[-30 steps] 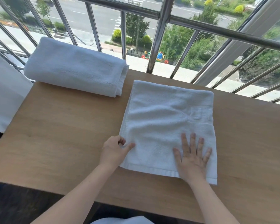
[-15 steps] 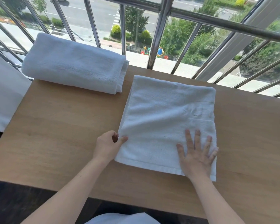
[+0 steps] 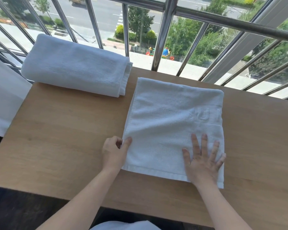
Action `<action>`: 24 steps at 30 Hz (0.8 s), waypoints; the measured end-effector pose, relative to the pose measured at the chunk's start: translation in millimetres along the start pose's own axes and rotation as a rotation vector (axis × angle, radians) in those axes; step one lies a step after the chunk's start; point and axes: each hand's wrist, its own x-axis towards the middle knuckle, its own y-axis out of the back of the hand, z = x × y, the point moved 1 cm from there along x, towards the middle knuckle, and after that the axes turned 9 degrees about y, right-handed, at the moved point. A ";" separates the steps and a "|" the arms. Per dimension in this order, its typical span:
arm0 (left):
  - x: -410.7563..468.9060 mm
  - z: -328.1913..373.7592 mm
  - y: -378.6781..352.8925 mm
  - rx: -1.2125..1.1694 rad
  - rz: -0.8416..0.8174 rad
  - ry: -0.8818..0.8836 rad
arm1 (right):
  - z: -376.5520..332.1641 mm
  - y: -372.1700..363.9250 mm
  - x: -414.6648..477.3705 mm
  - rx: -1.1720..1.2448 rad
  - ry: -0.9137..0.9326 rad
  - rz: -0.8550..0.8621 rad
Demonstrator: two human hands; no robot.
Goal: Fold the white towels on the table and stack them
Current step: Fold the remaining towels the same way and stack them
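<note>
Towel [image 3: 170, 123] flat on counter [image 3: 65, 138], right of folded towel [image 3: 76, 67]. Our left hand [image 3: 113, 151] pinches left edge, fingers curled. Right hand [image 3: 203, 161] flat, fingers spread, pinning near corner. We'd carry edge across, match hems, smooth.

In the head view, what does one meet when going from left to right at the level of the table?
White cloth at the left edge → folded towel → left hand, pinching the flat towel's left edge → right hand, pressed flat on that towel.
</note>
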 end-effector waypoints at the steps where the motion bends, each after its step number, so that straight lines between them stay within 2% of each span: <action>1: 0.1 0.2 1.1 -0.004 -0.003 -0.009 | 0.4 -0.7 -0.4 0.003 0.000 0.009; 4: 1.3 7.3 6.6 0.024 0.062 -0.101 | -2.0 -3.0 0.0 -0.004 -0.016 0.017; 6: -0.2 18.9 1.3 0.150 0.170 -0.284 | -3.5 -3.3 1.3 -0.007 -0.028 0.001; 8: -9.3 33.9 -15.2 0.252 0.208 -0.499 | -1.8 -1.6 3.1 -0.024 -0.030 -0.006; 11: -26.5 49.3 -49.0 0.395 0.020 -0.843 | -0.7 10.6 9.9 -0.031 -0.011 0.085; 14: -31.2 48.4 -80.1 0.713 -0.240 -1.159 | -4.4 18.6 16.0 0.023 -0.011 0.177; 17: -17.7 55.7 -101.7 0.891 -0.358 -1.265 | -9.5 3.4 16.3 0.085 -0.020 0.194; 24: 48.4 120.6 -127.3 1.049 -0.312 -1.282 | -8.6 -7.9 19.2 0.124 -0.019 0.283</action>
